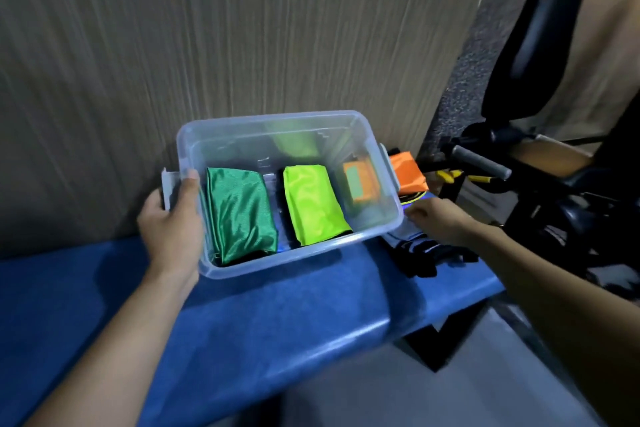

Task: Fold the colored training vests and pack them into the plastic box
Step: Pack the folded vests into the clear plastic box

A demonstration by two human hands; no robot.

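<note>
- The clear plastic box [363, 236] sits on a blue bench [242, 329], close to the wall.
- The left hand [171, 225] grips the box's left end, thumb hooked over the rim by the handle.
- The right hand [438, 222] rests at the box's right near corner; I cannot tell its grip.
- Inside lie a folded dark green vest [239, 215] on the left and a lime vest [313, 204] just right of it.
- An orange vest [407, 172] lies outside, against the right end.

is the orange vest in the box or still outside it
Outside. The folded orange vest lies beyond the plastic box's right wall; only the dark green vest and lime vest are inside.
</note>
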